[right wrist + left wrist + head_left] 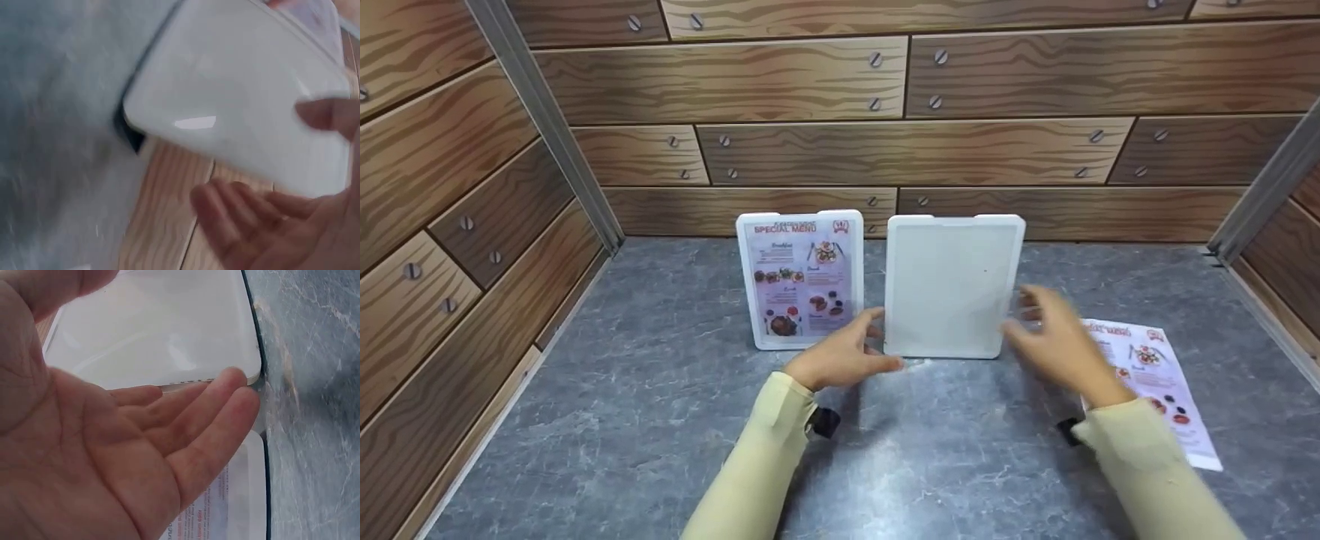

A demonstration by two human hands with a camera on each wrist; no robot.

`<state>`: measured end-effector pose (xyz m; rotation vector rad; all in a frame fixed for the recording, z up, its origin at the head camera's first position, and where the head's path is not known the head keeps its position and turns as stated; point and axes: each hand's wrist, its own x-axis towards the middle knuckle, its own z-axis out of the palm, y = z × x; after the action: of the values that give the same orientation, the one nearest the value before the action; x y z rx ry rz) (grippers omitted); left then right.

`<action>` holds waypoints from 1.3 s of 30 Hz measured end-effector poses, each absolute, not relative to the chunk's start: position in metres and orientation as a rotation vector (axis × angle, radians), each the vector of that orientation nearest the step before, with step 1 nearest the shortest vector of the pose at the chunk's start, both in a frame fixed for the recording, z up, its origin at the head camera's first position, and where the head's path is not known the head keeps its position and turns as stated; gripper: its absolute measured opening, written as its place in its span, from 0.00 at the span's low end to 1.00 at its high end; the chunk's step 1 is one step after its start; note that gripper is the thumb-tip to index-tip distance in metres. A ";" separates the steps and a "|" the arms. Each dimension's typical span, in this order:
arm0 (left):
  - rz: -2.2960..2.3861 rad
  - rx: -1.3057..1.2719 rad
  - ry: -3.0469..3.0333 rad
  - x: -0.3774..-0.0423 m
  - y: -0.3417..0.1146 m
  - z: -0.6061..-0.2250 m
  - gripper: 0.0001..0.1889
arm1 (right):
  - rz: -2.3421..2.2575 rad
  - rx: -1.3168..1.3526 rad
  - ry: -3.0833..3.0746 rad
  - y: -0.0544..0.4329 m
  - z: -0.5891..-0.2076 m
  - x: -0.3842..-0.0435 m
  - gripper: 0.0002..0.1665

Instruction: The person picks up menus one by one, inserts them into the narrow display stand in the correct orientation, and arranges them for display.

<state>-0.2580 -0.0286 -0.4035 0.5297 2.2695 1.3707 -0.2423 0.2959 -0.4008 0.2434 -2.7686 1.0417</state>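
Note:
A blank white menu stand (949, 289) stands upright on the table in front of me. My left hand (844, 352) is at its lower left edge, with fingers extended; in the left wrist view the fingertips (233, 379) overlap its side edge. On the other side, my right hand (1057, 341) is beside the stand's right edge, fingers and thumb spread around it, blurred in the right wrist view. To the left is a second white stand (802, 281) holding a printed special menu. A loose menu sheet (1177, 390) lies flat, partly behind my right hand and forearm.
A grey marbled tabletop (622, 420) spreads under everything. Wood-patterned panels (802, 154) form the back wall, with similar panels at both sides. Metal corner posts (547, 120) rise at left and right.

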 end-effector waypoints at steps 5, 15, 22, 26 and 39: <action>1.503 0.488 2.322 -0.257 -0.026 -0.403 0.33 | 0.683 -0.055 -2.998 0.358 -0.394 -0.246 0.34; 1.228 0.738 2.299 -0.244 -0.008 -0.416 0.33 | 0.640 -0.608 -3.325 0.413 -0.420 -0.239 0.70; 1.113 0.809 2.265 -0.236 0.016 -0.430 0.33 | 0.666 -0.753 -3.352 0.414 -0.422 -0.240 0.88; 1.084 0.826 2.252 -0.236 0.026 -0.434 0.30 | 0.636 -0.743 -3.366 0.417 -0.417 -0.241 0.90; 0.931 0.927 2.307 -0.238 0.045 -0.427 0.26 | 0.634 -0.615 -3.298 0.428 -0.418 -0.240 0.81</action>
<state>-0.2381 0.0451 -0.4268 0.9267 2.3068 0.9307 -0.2402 0.4283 -0.4181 -0.6146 -3.2977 0.6342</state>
